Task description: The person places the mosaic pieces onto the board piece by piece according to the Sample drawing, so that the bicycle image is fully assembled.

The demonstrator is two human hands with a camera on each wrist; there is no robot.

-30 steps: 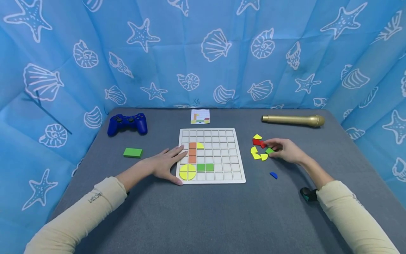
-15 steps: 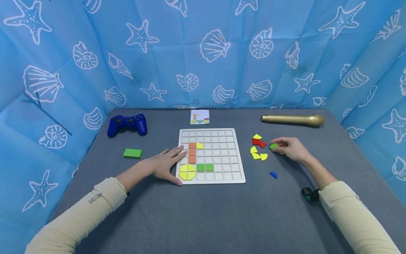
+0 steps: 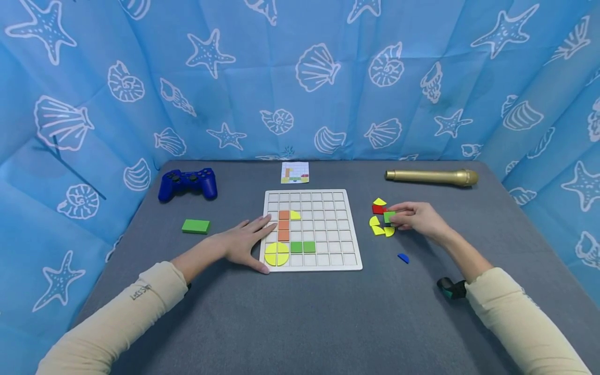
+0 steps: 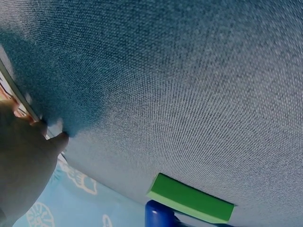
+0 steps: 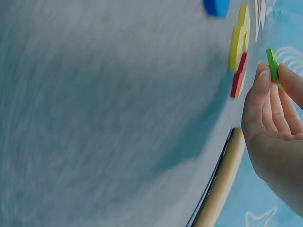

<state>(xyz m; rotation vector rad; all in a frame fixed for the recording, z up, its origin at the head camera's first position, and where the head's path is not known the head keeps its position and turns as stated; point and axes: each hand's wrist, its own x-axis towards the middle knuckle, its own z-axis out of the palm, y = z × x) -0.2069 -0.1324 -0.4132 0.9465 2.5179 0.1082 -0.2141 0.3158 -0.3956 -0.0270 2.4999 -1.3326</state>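
Note:
My right hand [image 3: 419, 219] pinches a green square tile [image 3: 389, 217] between thumb and fingers, held above the table beside the loose pieces; the right wrist view shows the green tile [image 5: 273, 68] edge-on. My left hand [image 3: 244, 245] rests spread on the left edge of the white grid board [image 3: 323, 264]. On the board lie a column of orange squares [image 3: 284, 225], a yellow quarter piece [image 3: 295, 214], a yellow circle of quarter pieces [image 3: 277, 254] and two green squares [image 3: 302, 247]. Near the right hand are red pieces [image 3: 377, 209] and several yellow quarter pieces [image 3: 377, 230].
A blue half-round piece [image 3: 403, 258] lies toward the front right. A patterned card [image 3: 295, 172] is behind the board. At the back right is a gold microphone [image 3: 431, 177]. A blue game controller [image 3: 188, 184] and a green block [image 3: 196, 226] are on the left.
Lifting the green tile off the table among the loose pieces, my right hand has moved it rightward, then back left over them. The left hand has stayed on the board.

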